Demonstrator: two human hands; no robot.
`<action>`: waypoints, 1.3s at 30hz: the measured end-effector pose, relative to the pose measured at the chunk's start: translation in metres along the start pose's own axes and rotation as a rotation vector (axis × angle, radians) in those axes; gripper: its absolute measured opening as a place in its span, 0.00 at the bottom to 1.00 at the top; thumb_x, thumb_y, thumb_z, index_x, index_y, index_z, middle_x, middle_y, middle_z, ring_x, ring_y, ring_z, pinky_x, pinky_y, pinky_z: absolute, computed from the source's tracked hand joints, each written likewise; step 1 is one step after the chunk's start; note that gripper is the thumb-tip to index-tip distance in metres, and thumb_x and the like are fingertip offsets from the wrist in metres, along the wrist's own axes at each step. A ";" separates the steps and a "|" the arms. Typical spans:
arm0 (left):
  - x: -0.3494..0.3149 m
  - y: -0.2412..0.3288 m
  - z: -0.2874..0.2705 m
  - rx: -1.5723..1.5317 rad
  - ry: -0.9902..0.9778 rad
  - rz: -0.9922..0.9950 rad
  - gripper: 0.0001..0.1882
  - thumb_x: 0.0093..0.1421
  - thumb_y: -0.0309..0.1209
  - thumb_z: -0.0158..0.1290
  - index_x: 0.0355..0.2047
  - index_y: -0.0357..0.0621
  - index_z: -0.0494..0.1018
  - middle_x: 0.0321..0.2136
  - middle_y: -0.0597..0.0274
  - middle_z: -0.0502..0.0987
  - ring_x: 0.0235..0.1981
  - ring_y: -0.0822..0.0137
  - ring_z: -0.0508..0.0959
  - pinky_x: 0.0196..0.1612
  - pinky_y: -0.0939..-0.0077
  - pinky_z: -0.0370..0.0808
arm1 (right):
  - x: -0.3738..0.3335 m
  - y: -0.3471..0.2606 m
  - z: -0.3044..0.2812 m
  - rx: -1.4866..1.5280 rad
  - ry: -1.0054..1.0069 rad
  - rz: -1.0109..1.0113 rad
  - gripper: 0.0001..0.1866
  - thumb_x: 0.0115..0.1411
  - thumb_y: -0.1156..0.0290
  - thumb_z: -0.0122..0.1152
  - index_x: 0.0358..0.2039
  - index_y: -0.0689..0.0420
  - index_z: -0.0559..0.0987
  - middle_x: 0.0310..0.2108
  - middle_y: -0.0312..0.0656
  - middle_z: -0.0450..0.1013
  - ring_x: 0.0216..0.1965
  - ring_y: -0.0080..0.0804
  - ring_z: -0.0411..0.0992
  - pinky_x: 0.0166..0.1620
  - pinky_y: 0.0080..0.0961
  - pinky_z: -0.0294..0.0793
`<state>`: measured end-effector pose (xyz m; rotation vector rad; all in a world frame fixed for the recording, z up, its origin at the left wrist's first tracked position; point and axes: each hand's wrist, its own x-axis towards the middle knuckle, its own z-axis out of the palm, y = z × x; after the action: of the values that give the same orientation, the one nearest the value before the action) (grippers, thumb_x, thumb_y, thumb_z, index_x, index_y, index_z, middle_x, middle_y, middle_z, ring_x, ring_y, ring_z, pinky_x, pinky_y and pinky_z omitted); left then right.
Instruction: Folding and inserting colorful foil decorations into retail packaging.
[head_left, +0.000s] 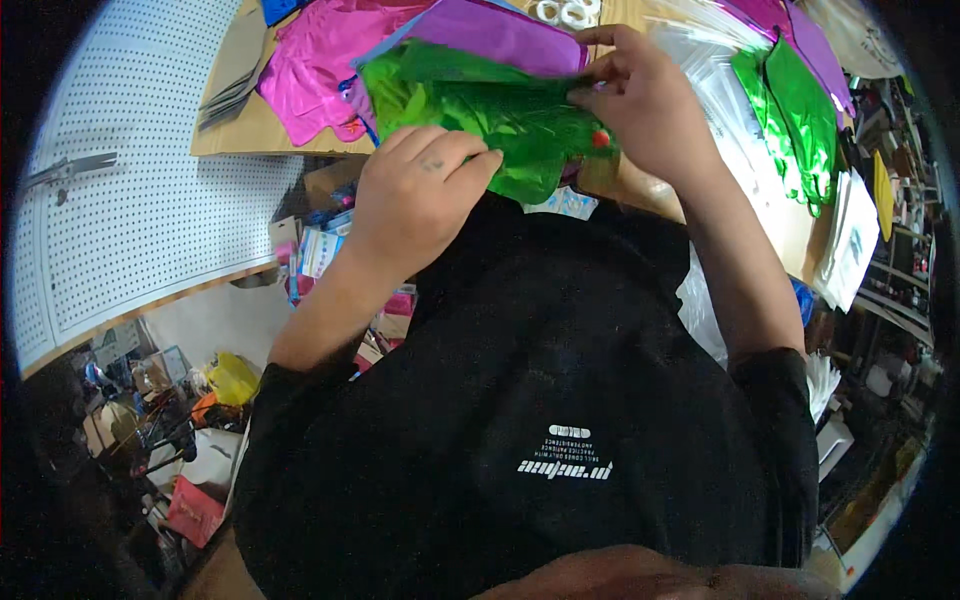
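Fingers (484,164) of the person's left hand (412,205) are pinching closely on the lower left side of a glossy, see-through green plastic sheet (530,140). Those of the right hand (660,110) are curving loosely at its right end, the index lifting a little clear of the thumb; whether they are gripping firmly, I cannot tell. The green sheet is lying across the near edge of the wooden table (220,143), overlapping a flat purple plastic piece (510,35). Crumpled, shiny pink plastic (315,75) is resting towards the near left corner, and white ring-shaped pieces (567,13) are sitting towards the far edge.

Handling and spreading the green sheet is seeming to be the step in hand; the next move is probably calling for a secure right-hand pinch and even tension.
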<state>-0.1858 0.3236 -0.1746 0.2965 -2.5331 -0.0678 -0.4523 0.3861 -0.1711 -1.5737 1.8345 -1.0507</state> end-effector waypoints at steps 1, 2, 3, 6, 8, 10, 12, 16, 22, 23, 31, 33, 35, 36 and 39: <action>0.001 0.002 0.000 0.002 -0.029 -0.010 0.09 0.52 0.26 0.61 0.35 0.43 0.82 0.34 0.64 0.78 0.36 0.62 0.80 0.40 0.65 0.76 | 0.004 0.001 -0.001 0.000 0.002 0.004 0.28 0.58 0.78 0.71 0.59 0.59 0.74 0.38 0.40 0.78 0.37 0.23 0.77 0.39 0.22 0.77; 0.000 0.003 -0.001 0.008 -0.059 -0.024 0.09 0.52 0.26 0.61 0.35 0.43 0.82 0.33 0.64 0.78 0.36 0.62 0.80 0.40 0.65 0.76 | 0.008 -0.002 -0.001 0.013 -0.012 0.054 0.25 0.60 0.76 0.70 0.57 0.61 0.74 0.37 0.39 0.79 0.36 0.22 0.77 0.37 0.22 0.77; -0.001 0.004 0.000 0.007 -0.063 -0.026 0.09 0.52 0.26 0.61 0.35 0.43 0.82 0.33 0.64 0.78 0.36 0.62 0.80 0.40 0.65 0.76 | 0.013 -0.006 -0.001 0.025 -0.026 0.103 0.23 0.61 0.74 0.70 0.56 0.62 0.75 0.35 0.38 0.79 0.35 0.21 0.77 0.36 0.22 0.76; -0.004 0.003 0.005 0.003 -0.065 -0.043 0.09 0.52 0.27 0.63 0.35 0.43 0.82 0.33 0.65 0.78 0.35 0.63 0.79 0.40 0.65 0.76 | 0.023 -0.014 -0.001 -0.276 0.021 -0.031 0.21 0.57 0.77 0.70 0.50 0.60 0.76 0.33 0.51 0.80 0.34 0.44 0.81 0.38 0.38 0.80; -0.005 0.003 0.009 -0.002 -0.103 -0.066 0.12 0.51 0.32 0.66 0.36 0.42 0.82 0.35 0.64 0.78 0.38 0.61 0.80 0.42 0.64 0.76 | 0.032 0.001 0.007 -0.395 0.054 -0.109 0.24 0.54 0.75 0.72 0.51 0.60 0.75 0.33 0.54 0.80 0.35 0.50 0.80 0.39 0.43 0.79; -0.004 0.005 0.012 -0.028 -0.125 -0.095 0.15 0.51 0.35 0.68 0.38 0.42 0.82 0.37 0.63 0.78 0.41 0.60 0.79 0.44 0.63 0.76 | 0.033 0.013 0.010 -0.516 0.087 -0.183 0.27 0.51 0.73 0.73 0.51 0.61 0.74 0.32 0.56 0.79 0.37 0.56 0.79 0.41 0.47 0.78; -0.002 0.009 0.010 -0.050 -0.150 -0.131 0.19 0.51 0.38 0.69 0.40 0.43 0.82 0.39 0.62 0.78 0.43 0.59 0.79 0.45 0.63 0.76 | 0.036 0.005 0.013 -0.509 0.064 -0.104 0.26 0.51 0.71 0.72 0.51 0.60 0.75 0.34 0.57 0.80 0.38 0.60 0.79 0.41 0.49 0.78; 0.003 0.016 0.008 -0.011 -0.229 -0.201 0.24 0.50 0.40 0.70 0.46 0.44 0.81 0.45 0.60 0.76 0.50 0.57 0.76 0.51 0.61 0.75 | 0.033 -0.008 0.017 -0.503 0.154 -0.093 0.27 0.51 0.71 0.73 0.51 0.60 0.75 0.35 0.57 0.80 0.39 0.61 0.78 0.42 0.50 0.77; 0.011 0.005 0.007 -0.015 -0.305 -0.228 0.23 0.51 0.32 0.69 0.48 0.44 0.80 0.48 0.60 0.76 0.51 0.57 0.76 0.54 0.61 0.75 | 0.013 -0.036 -0.004 -0.363 0.284 0.029 0.25 0.52 0.71 0.75 0.49 0.63 0.76 0.35 0.56 0.80 0.38 0.54 0.80 0.40 0.44 0.78; 0.011 0.003 0.004 -0.040 -0.329 -0.248 0.21 0.51 0.29 0.68 0.47 0.43 0.81 0.49 0.60 0.76 0.50 0.57 0.76 0.54 0.61 0.75 | 0.004 -0.051 -0.012 -0.302 0.257 0.104 0.25 0.52 0.71 0.75 0.48 0.64 0.76 0.34 0.54 0.79 0.36 0.50 0.80 0.39 0.40 0.78; 0.007 -0.014 0.012 -0.188 -0.180 -0.178 0.15 0.52 0.21 0.61 0.42 0.40 0.82 0.42 0.60 0.80 0.42 0.55 0.80 0.47 0.61 0.78 | -0.049 0.000 -0.024 0.257 0.166 0.227 0.22 0.66 0.67 0.68 0.56 0.64 0.74 0.36 0.39 0.79 0.35 0.21 0.77 0.35 0.21 0.77; 0.005 -0.014 0.015 -0.213 -0.121 -0.181 0.16 0.52 0.21 0.60 0.42 0.40 0.82 0.41 0.60 0.80 0.41 0.54 0.80 0.46 0.61 0.78 | -0.056 0.000 -0.023 0.274 0.197 0.252 0.25 0.69 0.61 0.66 0.56 0.66 0.72 0.36 0.41 0.79 0.34 0.23 0.78 0.33 0.21 0.77; 0.004 -0.006 0.013 -0.142 0.016 -0.168 0.16 0.51 0.21 0.60 0.43 0.40 0.82 0.41 0.59 0.81 0.40 0.54 0.81 0.45 0.61 0.78 | -0.064 -0.005 -0.024 0.139 0.203 0.255 0.27 0.68 0.60 0.66 0.57 0.66 0.71 0.36 0.42 0.79 0.35 0.23 0.78 0.32 0.20 0.78; 0.004 -0.002 0.012 -0.143 0.016 -0.166 0.16 0.51 0.21 0.60 0.43 0.40 0.82 0.41 0.59 0.81 0.40 0.54 0.81 0.45 0.61 0.78 | -0.066 -0.006 -0.024 0.002 0.206 0.260 0.28 0.68 0.60 0.67 0.58 0.66 0.69 0.37 0.43 0.79 0.35 0.24 0.79 0.31 0.20 0.78; 0.004 0.010 0.010 -0.184 0.040 -0.154 0.18 0.50 0.21 0.60 0.43 0.40 0.82 0.41 0.59 0.81 0.41 0.54 0.81 0.46 0.61 0.78 | -0.060 -0.001 -0.026 0.200 0.167 0.335 0.30 0.67 0.62 0.67 0.59 0.67 0.66 0.38 0.46 0.80 0.37 0.25 0.79 0.31 0.20 0.78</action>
<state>-0.1967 0.3319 -0.1790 0.4143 -2.4394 -0.3490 -0.4598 0.4507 -0.1614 -1.0469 1.9467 -1.1894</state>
